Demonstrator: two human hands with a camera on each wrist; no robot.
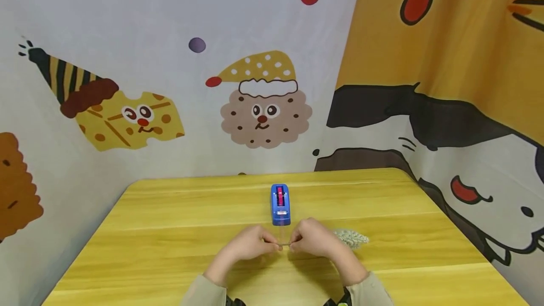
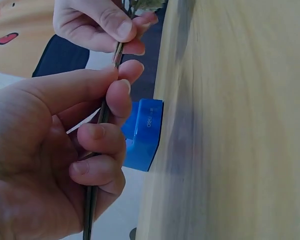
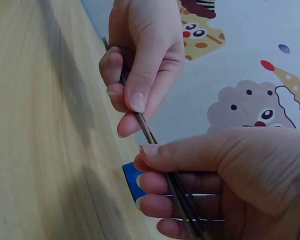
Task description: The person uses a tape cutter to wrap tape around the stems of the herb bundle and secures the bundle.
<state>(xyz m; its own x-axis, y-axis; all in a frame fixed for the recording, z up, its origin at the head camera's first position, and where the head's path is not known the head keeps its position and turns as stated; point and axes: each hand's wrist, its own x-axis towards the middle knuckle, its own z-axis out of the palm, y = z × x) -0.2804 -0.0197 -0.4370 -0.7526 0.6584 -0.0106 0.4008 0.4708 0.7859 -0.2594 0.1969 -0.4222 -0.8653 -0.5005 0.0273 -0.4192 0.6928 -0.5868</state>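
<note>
A bundle of thin dark stems (image 2: pixel 90 212) runs through both hands, above the table in front of me. My left hand (image 1: pixel 250 243) grips it, fingers curled round the stems and thumb near the forefinger. Close beside it my right hand (image 1: pixel 313 239) pinches the same stems between thumb and fingers; a short length shows between the hands. The bundle's pale green-white flower head (image 1: pixel 352 238) sticks out beyond the right hand. Just ahead stands a blue tape dispenser (image 1: pixel 274 209) with a pink hub. From it a faint clear tape strip (image 1: pixel 282 233) appears to reach the stems.
The wood-grain table (image 1: pixel 170 216) spreads out on both sides of the hands. Behind it and to the right hangs a cartoon-printed curtain (image 1: pixel 148 22). Beige sleeves (image 1: pixel 207 292) cover the forearms at the near edge.
</note>
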